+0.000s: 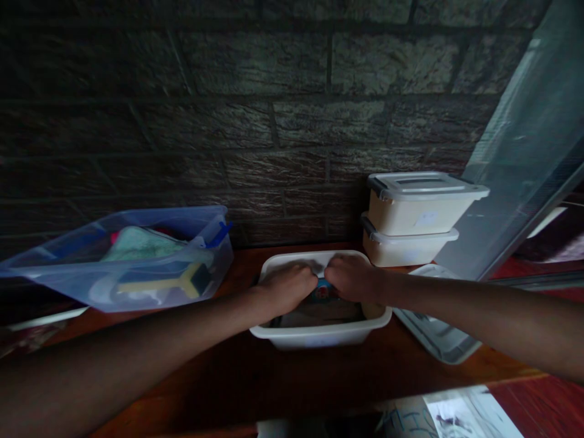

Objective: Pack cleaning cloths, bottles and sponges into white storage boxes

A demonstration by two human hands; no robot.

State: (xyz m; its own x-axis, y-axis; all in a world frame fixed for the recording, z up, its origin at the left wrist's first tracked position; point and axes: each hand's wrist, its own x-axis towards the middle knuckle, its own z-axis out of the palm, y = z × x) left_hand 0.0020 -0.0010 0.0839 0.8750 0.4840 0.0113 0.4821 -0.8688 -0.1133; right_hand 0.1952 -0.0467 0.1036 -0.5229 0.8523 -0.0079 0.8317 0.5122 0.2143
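Note:
Both my hands reach into an open white plastic tub [319, 336] on a dark wooden shelf. My left hand [288, 287] is curled into a fist over the tub's left half. My right hand [351, 278] is also closed, knuckles up, right beside it. Between and under them lies a small packet with a blue and red label [322, 291]; the fingers seem pressed on the contents, but what they grip is hidden. Flat dark items fill the tub's bottom.
A clear blue-tinted bin [137, 267] with cloths and a yellow-handled tool stands at the left. Two lidded white tubs [417, 219] are stacked at the back right. A loose lid [438, 340] lies right of the open tub. A brick wall is behind.

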